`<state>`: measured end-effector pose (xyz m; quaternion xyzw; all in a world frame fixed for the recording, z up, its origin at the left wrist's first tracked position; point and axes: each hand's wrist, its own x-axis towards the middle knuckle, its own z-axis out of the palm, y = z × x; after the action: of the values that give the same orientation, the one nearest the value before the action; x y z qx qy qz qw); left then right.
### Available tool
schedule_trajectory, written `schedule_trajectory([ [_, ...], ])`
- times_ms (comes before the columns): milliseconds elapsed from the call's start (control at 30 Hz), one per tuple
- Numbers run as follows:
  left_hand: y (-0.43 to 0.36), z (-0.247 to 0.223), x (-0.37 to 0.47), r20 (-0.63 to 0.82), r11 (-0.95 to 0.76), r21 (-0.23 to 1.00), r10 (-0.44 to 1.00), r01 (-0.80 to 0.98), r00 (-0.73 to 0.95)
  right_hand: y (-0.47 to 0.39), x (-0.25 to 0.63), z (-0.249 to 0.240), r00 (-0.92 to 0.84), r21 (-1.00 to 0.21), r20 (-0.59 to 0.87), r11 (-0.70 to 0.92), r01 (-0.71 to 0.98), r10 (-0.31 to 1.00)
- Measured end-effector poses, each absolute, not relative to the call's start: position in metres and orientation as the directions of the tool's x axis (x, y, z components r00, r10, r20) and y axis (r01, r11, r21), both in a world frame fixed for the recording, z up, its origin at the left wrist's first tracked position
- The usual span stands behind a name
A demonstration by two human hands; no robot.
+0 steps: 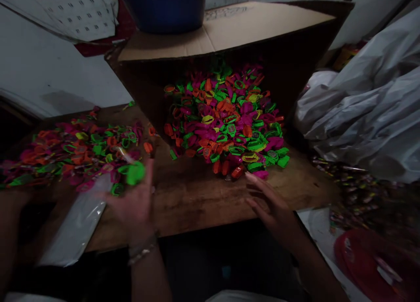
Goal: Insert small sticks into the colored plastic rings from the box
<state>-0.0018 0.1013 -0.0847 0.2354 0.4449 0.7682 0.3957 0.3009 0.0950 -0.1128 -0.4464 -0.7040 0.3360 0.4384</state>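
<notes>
My left hand (133, 205), a bracelet on its wrist, is blurred over the table left of centre. Its thumb points left and one finger points up. A smeared green toy watch (134, 173) is at its fingers; whether it is gripped or loose I cannot tell. My right hand (267, 201) is open, fingers apart, at the front of a big heap of toy watches (226, 127) in orange, green, pink and yellow. Its fingertips are close to an orange toy watch (238, 172). The heap spills from a cardboard box (262, 24) lying on its side.
A second pile of toy watches (82, 149) lies on the wooden table (197, 205) at left, beside a clear plastic bag (77, 223). Another person's arm (9, 232) enters at left. A blue bucket (167, 8) stands on the box. White plastic sacks (364, 105) and a red item (364, 258) are at right.
</notes>
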Motion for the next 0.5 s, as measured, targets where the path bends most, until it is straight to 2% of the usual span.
schedule_trajectory([
  [33,0.104,-0.079,-0.019,0.067,-0.394,0.835,0.765,-0.384,-0.64,0.095,0.308,-0.117,-0.184,-0.875,0.302,0.348,0.335,0.936],
  [67,0.107,-0.075,-0.031,0.05,-0.405,0.822,0.751,-0.4,-0.658,0.095,0.317,-0.121,-0.15,-0.883,0.28,0.316,0.346,0.948],
  [100,0.11,-0.074,-0.037,0.016,-0.374,0.831,0.757,-0.413,-0.653,0.095,0.325,-0.126,-0.118,-0.888,0.255,0.281,0.365,0.96],
  [167,0.121,-0.081,-0.028,-0.081,-0.179,0.904,0.821,-0.389,-0.565,0.094,0.342,-0.136,-0.076,-0.882,0.204,0.217,0.419,0.976],
  [200,0.128,-0.088,-0.016,-0.087,-0.071,0.956,0.86,-0.286,-0.503,0.093,0.351,-0.14,-0.068,-0.87,0.184,0.194,0.453,0.981],
  [267,0.148,-0.107,0.019,-0.033,0.053,0.998,0.934,0.046,-0.356,0.094,0.37,-0.145,-0.064,-0.824,0.151,0.161,0.544,0.987],
  [300,0.158,-0.116,0.037,0.002,0.057,0.979,0.957,0.196,-0.29,0.095,0.381,-0.146,-0.063,-0.775,0.127,0.139,0.617,0.99],
  [367,0.179,-0.13,0.07,0.072,0.009,0.938,0.973,0.348,-0.22,0.102,0.404,-0.144,-0.035,-0.618,0.064,0.067,0.783,0.997],
  [433,0.195,-0.139,0.092,0.121,-0.038,0.935,0.968,0.354,-0.218,0.115,0.426,-0.138,0.038,-0.442,0.012,-0.029,0.896,0.999],
  [500,0.205,-0.142,0.1,0.158,-0.073,0.933,0.963,0.353,-0.218,0.132,0.445,-0.132,0.12,-0.327,0.002,-0.112,0.938,0.993],
])
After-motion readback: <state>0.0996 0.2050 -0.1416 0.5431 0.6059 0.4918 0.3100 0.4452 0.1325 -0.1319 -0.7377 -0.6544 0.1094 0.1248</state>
